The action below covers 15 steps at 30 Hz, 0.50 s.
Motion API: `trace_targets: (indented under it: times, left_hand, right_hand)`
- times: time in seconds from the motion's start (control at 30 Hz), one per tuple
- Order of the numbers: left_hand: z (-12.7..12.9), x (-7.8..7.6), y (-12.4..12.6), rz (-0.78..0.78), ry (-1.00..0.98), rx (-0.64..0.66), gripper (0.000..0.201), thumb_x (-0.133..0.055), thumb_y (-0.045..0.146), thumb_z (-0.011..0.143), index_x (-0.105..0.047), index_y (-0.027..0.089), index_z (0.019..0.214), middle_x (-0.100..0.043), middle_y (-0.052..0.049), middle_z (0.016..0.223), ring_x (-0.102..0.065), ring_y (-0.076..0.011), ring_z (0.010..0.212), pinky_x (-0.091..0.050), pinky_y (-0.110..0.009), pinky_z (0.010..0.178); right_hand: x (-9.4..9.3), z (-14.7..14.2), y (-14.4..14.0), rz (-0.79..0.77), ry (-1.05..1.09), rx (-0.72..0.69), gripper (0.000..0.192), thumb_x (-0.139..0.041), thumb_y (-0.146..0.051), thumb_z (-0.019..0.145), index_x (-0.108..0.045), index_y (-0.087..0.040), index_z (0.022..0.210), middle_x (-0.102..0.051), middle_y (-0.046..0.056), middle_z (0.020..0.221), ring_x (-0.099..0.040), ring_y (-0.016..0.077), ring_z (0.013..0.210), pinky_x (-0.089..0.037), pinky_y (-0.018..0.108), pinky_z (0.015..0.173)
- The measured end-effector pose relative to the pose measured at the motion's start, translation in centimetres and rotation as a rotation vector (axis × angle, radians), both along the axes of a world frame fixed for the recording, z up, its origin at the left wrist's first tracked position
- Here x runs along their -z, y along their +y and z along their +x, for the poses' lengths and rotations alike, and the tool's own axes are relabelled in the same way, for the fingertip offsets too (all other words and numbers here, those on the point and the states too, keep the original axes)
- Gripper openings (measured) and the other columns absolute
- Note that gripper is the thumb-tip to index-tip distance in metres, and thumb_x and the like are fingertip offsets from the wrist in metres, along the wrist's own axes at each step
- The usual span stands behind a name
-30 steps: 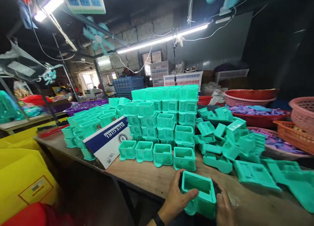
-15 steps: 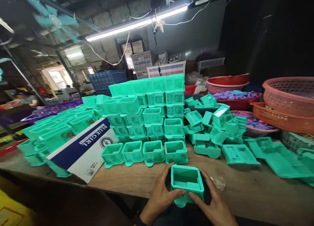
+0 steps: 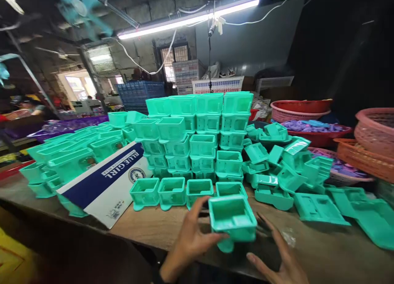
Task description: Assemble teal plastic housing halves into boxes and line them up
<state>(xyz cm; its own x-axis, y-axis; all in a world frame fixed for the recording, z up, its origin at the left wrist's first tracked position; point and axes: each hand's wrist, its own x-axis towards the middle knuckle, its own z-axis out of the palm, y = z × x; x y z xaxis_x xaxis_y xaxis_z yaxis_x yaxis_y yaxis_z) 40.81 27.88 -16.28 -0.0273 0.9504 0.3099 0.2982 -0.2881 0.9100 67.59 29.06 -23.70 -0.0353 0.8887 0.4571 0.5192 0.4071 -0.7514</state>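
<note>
A green plastic box (image 3: 233, 218), open at the top with a rounded tab at its front, is gripped at its left side by my left hand (image 3: 192, 234). My right hand (image 3: 277, 255) is just off the box's right side, its thumb and fingers spread apart. Behind the held box stands a row of similar green boxes (image 3: 171, 192) on the wooden table (image 3: 154, 228). The held box hides part of the right-hand boxes in that row.
Taller stacks of green boxes (image 3: 203, 146) rise behind the row. A white and blue carton (image 3: 106, 185) leans at left against more green pieces. Loose green parts (image 3: 289, 177) lie heaped at right, near red and pink baskets (image 3: 308, 106) of purple pieces.
My right hand has come off the box and opened. The box, in my left hand, is now lifted slightly and nearer the row. The whole view has shifted a little.
</note>
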Motion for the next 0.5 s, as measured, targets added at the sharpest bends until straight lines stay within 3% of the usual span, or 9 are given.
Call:
trace_targets:
  times: [0.13, 0.23, 0.4, 0.5]
  left_hand:
    - [-2.2, -2.7, 3.8, 0.054, -0.020, -0.169, 0.077, -0.089, 0.049, 0.067, -0.060, 0.022, 0.134, -0.071, -0.011, 0.130, -0.068, -0.0337, 0.122, -0.057, -0.048, 0.106]
    - [-2.8, -3.6, 6.7, 0.045, 0.027, -0.166, 0.075, -0.083, 0.055, 0.067, -0.061, 0.023, 0.131, -0.074, -0.008, 0.127, -0.068, -0.0346, 0.122, -0.054, -0.053, 0.110]
    - [-2.7, -1.9, 8.0, 0.061, 0.159, -0.275, 0.091, -0.077, 0.067, 0.071, -0.052, 0.025, 0.148, -0.066, -0.013, 0.144, -0.063, -0.0426, 0.132, -0.053, -0.063, 0.112]
    - [-2.4, -0.1, 7.4, 0.350, 0.278, -0.486, 0.084, -0.074, 0.070, 0.077, -0.053, 0.030, 0.148, -0.061, -0.010, 0.148, -0.058, -0.0461, 0.136, -0.044, -0.071, 0.118]
  right_hand:
    - [-0.2, -0.7, -0.9, -0.052, 0.049, 0.029, 0.060, -0.070, -0.054, 0.088, -0.064, -0.027, 0.142, -0.071, 0.010, 0.139, -0.070, 0.0294, 0.126, -0.060, 0.044, 0.105]
    - [0.2, 0.5, -1.5, -0.098, 0.006, 0.011, 0.055, -0.068, -0.047, 0.092, -0.064, -0.027, 0.143, -0.070, 0.010, 0.141, -0.069, 0.0277, 0.127, -0.059, 0.041, 0.106]
    - [-1.5, 5.9, -1.6, -0.032, -0.165, 0.091, 0.042, -0.066, -0.039, 0.094, -0.072, -0.030, 0.134, -0.075, 0.008, 0.132, -0.071, 0.0281, 0.124, -0.060, 0.034, 0.102]
    - [-3.6, 10.7, -0.6, 0.054, -0.268, 0.286, 0.034, -0.056, -0.042, 0.096, -0.079, -0.028, 0.117, -0.080, 0.008, 0.119, -0.076, 0.0281, 0.112, -0.064, 0.037, 0.094]
